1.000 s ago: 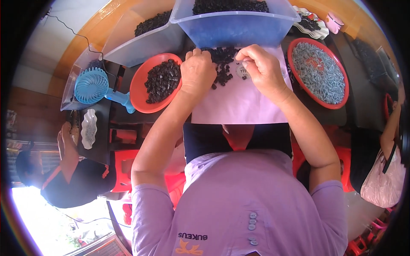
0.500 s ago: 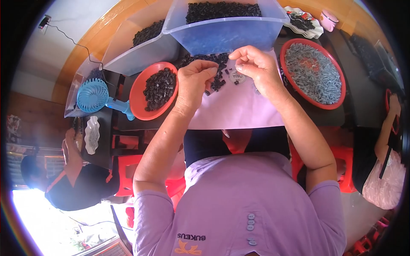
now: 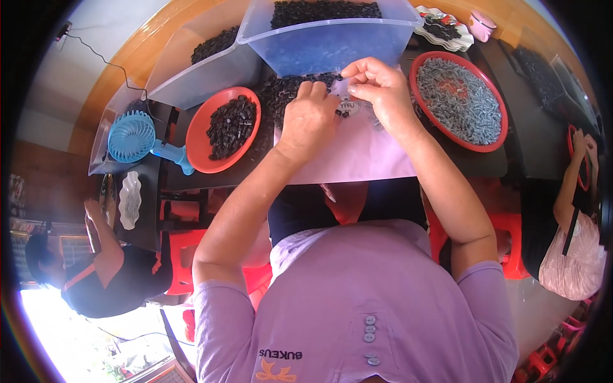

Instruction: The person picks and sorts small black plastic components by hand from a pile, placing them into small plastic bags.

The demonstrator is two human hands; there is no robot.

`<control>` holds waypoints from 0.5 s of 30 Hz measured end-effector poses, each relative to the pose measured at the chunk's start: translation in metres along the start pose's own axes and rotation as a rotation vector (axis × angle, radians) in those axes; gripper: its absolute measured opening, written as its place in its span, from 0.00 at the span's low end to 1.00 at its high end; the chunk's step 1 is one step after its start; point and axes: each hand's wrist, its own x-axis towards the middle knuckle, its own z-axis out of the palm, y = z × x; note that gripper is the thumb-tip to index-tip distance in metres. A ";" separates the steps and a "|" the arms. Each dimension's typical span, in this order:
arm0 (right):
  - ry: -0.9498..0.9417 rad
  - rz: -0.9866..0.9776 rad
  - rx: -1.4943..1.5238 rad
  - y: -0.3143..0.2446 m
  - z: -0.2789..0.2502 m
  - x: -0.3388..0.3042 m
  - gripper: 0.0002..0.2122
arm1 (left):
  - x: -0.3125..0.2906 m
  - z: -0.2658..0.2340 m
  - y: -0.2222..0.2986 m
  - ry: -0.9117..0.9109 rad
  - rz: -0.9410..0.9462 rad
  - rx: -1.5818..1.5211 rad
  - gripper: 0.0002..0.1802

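My left hand point(image 3: 311, 118) is over the heap of small black plastic pieces point(image 3: 287, 96), its fingers curled down. Its fingertips are partly hidden, so what they hold cannot be made out. My right hand point(image 3: 386, 96) is just to the right of it, thumb and forefinger bent with a gap between them and nothing clear in it. Its forefinger tip is close to a black piece at the heap's edge. Under both hands lies a pink cloth point(image 3: 373, 156), with a few loose black pieces on it near my left fingers.
An orange-red bowl point(image 3: 196, 143) of black pieces stands left, beside a blue handheld fan point(image 3: 131, 137). A red tray point(image 3: 501, 121) of grey pieces is right. Behind are a large clear bin point(image 3: 332, 54), another bin point(image 3: 198, 83) and white plates point(image 3: 456, 43). People sit on both sides.
My left hand has moved right and turned over, from a pinch to curled fingers above the black pieces. My right hand has shifted slightly up. The whole view has shifted a little.
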 end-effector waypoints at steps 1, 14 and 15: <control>0.000 -0.002 0.002 0.000 0.000 0.000 0.08 | 0.005 0.003 -0.002 -0.056 0.079 0.068 0.11; -0.052 0.000 -0.007 -0.017 -0.004 -0.005 0.10 | 0.001 -0.008 0.019 -0.020 -0.372 -0.605 0.05; -0.063 0.005 -0.012 -0.018 -0.003 -0.006 0.10 | 0.002 -0.015 0.025 -0.106 -0.649 -0.913 0.05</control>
